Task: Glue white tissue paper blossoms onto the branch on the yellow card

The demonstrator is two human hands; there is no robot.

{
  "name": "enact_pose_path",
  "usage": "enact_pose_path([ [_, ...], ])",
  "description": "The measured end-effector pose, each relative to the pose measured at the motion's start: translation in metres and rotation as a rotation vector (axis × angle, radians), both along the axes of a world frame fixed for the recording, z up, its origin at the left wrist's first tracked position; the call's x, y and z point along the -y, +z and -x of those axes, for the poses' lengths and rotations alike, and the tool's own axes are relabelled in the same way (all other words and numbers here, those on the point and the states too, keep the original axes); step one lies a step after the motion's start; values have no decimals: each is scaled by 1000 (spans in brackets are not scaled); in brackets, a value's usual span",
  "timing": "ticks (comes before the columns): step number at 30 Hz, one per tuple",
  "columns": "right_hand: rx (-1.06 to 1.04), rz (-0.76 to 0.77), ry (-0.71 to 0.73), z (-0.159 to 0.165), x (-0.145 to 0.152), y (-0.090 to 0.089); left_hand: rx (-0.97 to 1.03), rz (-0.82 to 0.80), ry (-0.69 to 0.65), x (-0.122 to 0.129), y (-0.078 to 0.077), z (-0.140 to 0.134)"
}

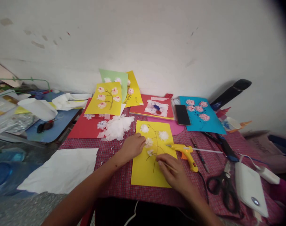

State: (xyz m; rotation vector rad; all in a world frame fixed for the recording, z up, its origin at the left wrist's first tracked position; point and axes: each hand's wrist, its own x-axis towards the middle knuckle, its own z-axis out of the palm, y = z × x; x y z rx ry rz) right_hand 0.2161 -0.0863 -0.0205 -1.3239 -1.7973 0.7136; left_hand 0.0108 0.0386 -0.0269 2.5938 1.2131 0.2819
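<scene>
A yellow sheet of paper (143, 172) lies before me, with a drawn brown branch and several white tissue-paper flowers (163, 135) on it. My left hand (134, 146) rests at the sheet's left edge, fingers curled in beside a flower; whatever they may grip is hidden. Over the lower middle of the sheet, my right hand (170, 171) is closed around a thin stick (168, 165), its fingertips close to the lowest, smallest flower (150, 152). A yellow glue gun (184, 151) lies across the sheet's right edge, its nozzle on the paper and a glue stick out its back.
White tissue pieces (119, 127) are heaped at the left. Finished flower pictures (105, 108) lean on the wall; a blue one (213, 125) lies right of a phone (182, 114). Black scissors (224, 185), a white power bank (250, 185) and a cable occupy the right side.
</scene>
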Motion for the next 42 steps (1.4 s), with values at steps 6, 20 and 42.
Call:
enact_pose_path([
  [6,414,-121,160,2,5,-12,39,-2,7,4,0,5],
  [20,541,-147,-466,-89,25,-18,13,-38,13,6,-2,-4],
  [42,-210,300,-662,-103,33,1,-36,-50,-78,14,5,4],
])
